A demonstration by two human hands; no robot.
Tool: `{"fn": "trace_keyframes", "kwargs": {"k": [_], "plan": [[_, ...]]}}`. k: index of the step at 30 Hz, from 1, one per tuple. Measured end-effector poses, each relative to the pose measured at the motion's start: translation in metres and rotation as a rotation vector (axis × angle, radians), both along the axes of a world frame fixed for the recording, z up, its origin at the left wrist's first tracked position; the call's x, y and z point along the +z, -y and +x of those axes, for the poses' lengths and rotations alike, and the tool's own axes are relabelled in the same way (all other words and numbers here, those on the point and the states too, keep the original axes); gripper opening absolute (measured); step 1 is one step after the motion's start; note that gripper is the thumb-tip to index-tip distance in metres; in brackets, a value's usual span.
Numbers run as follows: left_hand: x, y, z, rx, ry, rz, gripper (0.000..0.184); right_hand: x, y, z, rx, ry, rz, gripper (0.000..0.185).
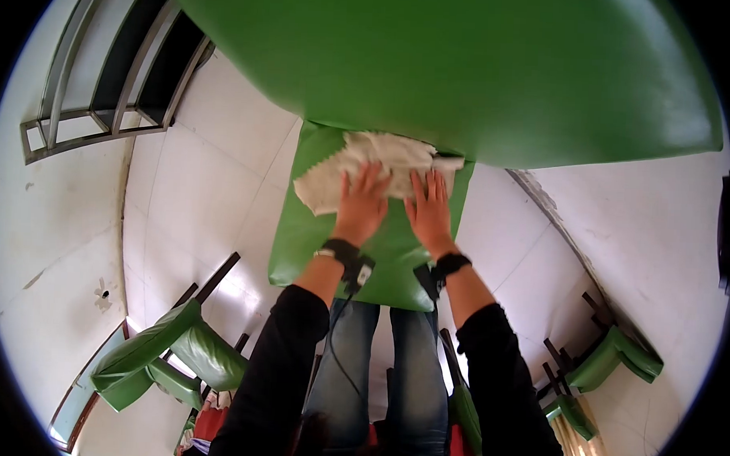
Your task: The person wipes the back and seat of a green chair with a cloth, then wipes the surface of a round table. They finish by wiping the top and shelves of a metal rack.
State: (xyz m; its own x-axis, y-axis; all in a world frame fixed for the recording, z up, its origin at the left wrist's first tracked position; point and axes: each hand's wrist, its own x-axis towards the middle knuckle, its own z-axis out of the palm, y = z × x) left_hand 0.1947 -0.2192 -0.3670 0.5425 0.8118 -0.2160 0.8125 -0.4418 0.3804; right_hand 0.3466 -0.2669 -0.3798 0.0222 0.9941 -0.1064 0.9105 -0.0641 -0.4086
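Note:
A crumpled beige cloth (322, 186) lies on the green padded seat (308, 250), close to the foot of the tall green backrest (467, 71). My left hand (363, 202) presses down on the middle of the cloth with its fingers spread. On the cloth's right part, my right hand (430, 210) rests flat, fingers stretched forward and palm partly over the seat. The two hands sit side by side, a small gap between them. Both wrists carry black straps with small devices. The cloth's far edge reaches the crease where seat and backrest meet.
A metal-framed rack (117, 67) stands at the upper left. Green chairs with dark legs are at the lower left (208, 355) and lower right (605, 361). White walls run along both sides of the pale tiled floor (207, 158). A cable hangs from the left wrist device.

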Motion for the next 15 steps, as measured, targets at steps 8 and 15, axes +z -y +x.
{"fn": "trace_keyframes", "kwargs": {"k": [8,15], "plan": [[0.003,0.056,-0.087,-0.042,-0.078,-0.154,0.047,0.009,0.047,-0.065,0.110,-0.036,-0.171,0.052],[0.012,0.168,-0.158,-0.034,-0.117,-0.267,0.046,0.025,0.146,-0.123,0.208,-0.086,-0.295,0.050]]}}
